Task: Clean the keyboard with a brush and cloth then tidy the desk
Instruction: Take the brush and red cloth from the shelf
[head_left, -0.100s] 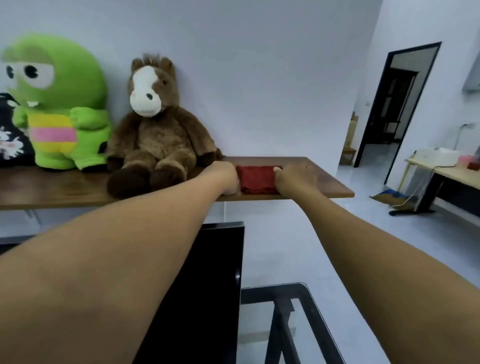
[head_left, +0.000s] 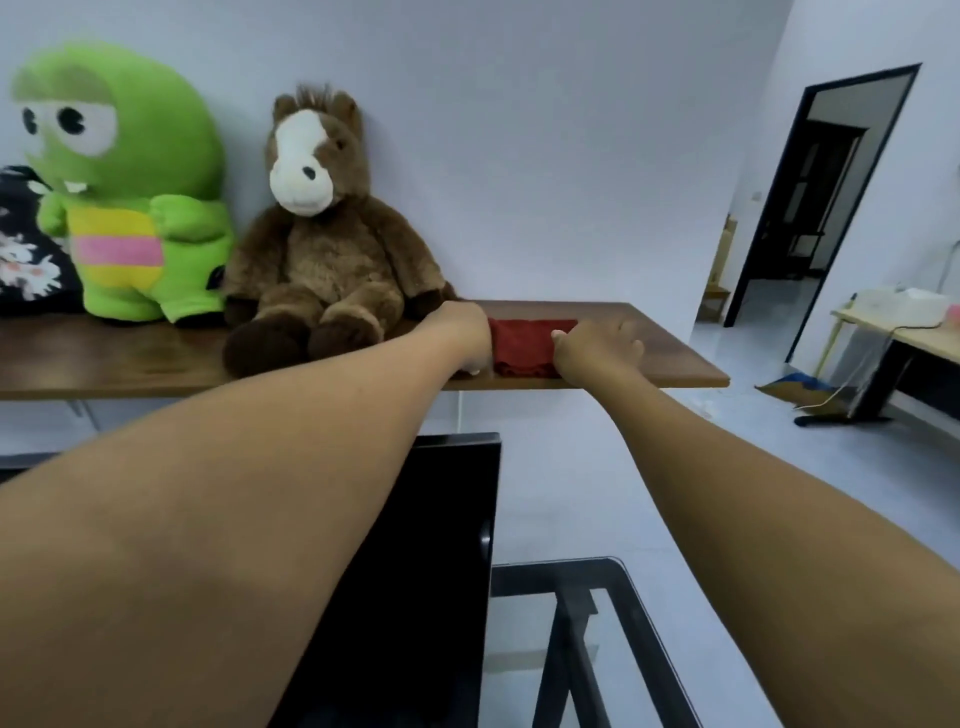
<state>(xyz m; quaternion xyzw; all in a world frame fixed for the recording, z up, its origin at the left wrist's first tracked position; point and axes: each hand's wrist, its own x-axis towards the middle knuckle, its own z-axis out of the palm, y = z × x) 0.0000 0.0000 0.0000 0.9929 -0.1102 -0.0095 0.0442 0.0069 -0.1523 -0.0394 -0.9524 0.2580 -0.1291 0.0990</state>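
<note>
Head view. One cloth (head_left: 530, 347): dark red, folded, lying on the wooden shelf (head_left: 670, 353), right of the brown plush horse (head_left: 317, 249). Left hand (head_left: 465, 338) and right hand (head_left: 597, 351) touch its ends; grip cannot be told. Two plush toys, including one green (head_left: 130, 208).

On the wooden shelf (head_left: 649, 358), the right hand (head_left: 597, 348) has loosened from the tighter curl of a moment ago, its fingers (head_left: 626, 332) now spread flat on the board just right of the red cloth (head_left: 524, 345). The left hand (head_left: 462, 335) shows no clear shift at the cloth's other edge, beside the brown plush horse (head_left: 322, 249).
</note>
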